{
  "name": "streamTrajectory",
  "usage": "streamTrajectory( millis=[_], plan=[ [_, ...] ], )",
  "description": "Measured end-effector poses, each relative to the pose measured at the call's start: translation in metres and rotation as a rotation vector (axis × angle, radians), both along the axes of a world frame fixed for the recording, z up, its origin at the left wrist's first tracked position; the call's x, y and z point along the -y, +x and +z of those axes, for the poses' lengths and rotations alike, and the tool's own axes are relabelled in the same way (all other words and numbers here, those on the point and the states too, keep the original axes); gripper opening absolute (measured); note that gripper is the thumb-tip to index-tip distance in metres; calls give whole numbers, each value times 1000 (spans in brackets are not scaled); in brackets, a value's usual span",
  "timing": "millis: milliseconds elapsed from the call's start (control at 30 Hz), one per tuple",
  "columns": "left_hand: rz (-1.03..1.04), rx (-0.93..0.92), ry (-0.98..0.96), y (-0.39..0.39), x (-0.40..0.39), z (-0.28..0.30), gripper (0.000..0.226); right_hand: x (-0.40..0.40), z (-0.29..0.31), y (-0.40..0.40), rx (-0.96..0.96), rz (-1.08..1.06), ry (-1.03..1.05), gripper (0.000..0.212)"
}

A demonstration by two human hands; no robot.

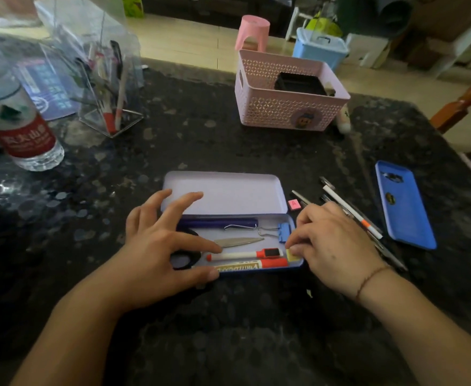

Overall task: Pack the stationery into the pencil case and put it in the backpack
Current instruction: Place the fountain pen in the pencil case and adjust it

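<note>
An open tin pencil case (226,190) lies on the dark table, lid flat behind the tray. Inside are a dark blue pen (217,222), a blue binder clip (283,231), a silver blade (240,242), two red-capped markers (245,254) and a black tape roll (185,257). My left hand (159,252) hovers spread over the case's left end, thumb at its front rim. My right hand (332,243) pinches a small yellow item (294,253) at the case's right end. Several loose pens (351,213) and a pink eraser (294,204) lie to the right.
A blue tray (404,210) sits at the right, a pink basket (287,104) behind the case. At the back left stand a clear pen holder (109,87) and a water bottle (17,118). A pink stool (252,32) and blue box (319,47) are on the floor.
</note>
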State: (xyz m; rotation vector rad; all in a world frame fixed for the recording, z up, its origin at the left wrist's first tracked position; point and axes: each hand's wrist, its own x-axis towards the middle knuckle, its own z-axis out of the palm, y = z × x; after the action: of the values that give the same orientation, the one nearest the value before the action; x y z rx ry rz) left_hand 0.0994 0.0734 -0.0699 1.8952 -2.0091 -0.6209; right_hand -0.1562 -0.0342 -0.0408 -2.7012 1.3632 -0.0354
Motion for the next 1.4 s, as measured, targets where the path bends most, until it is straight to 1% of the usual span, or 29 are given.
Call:
streamTrajectory(
  millis=[233, 300, 367, 433, 567, 633, 700, 767, 833, 867, 900, 967, 1067, 1167, 1267, 1300, 1333, 1400],
  plan=[
    [7, -11, 26, 2, 2, -2, 40, -2, -2, 3, -106, -35, 58, 20],
    [7, -3, 30, 3, 1, -5, 49, -3, 1, 4, -122, -16, 73, 24],
    [19, -8, 32, 4, 1, -8, 59, -5, 4, 2, -153, 47, 99, 28],
    [25, -10, 30, 4, 1, -11, 62, -9, 7, 0, -209, 133, 109, 32],
    [19, -7, 54, 5, 2, -14, 60, -15, 5, -2, -329, 177, 7, 32],
    [17, -12, 61, 5, 2, -14, 57, -14, 1, -4, -343, 182, 6, 32],
    [12, -11, 53, 5, 2, -14, 56, -10, 1, -9, -304, 189, 46, 35],
    [3, -15, 40, 4, 2, -13, 55, -4, 1, -16, -186, 158, 99, 36],
    [-3, -14, 24, 2, 2, -11, 54, 7, 4, -20, -4, 53, 78, 30],
    [-1, -7, 12, 1, 2, -11, 54, 17, 5, -23, 90, -28, 31, 26],
    [1, -1, -4, 0, 3, -9, 54, 28, 4, -24, 142, -107, -14, 23],
    [1, -6, -46, -4, 3, -7, 55, 47, 0, -23, 90, -165, -64, 25],
    [-11, -4, -107, -11, 4, -3, 55, 66, -10, -9, -31, -83, -68, 35],
    [-35, 38, -125, -16, 6, -1, 53, 78, -13, 6, -125, -11, -114, 26],
    [-52, 103, -79, -20, 7, 0, 53, 80, -7, 8, -208, 52, -136, 22],
    [-55, 126, -67, -21, 6, 0, 54, 76, -3, 5, -194, 60, -147, 21],
    [-55, 138, -61, -22, 6, 0, 55, 70, 2, 1, -128, 57, -164, 19],
    [-44, 134, -57, -23, 6, 2, 54, 50, 12, -7, 121, 64, -145, 18]
  ],
)
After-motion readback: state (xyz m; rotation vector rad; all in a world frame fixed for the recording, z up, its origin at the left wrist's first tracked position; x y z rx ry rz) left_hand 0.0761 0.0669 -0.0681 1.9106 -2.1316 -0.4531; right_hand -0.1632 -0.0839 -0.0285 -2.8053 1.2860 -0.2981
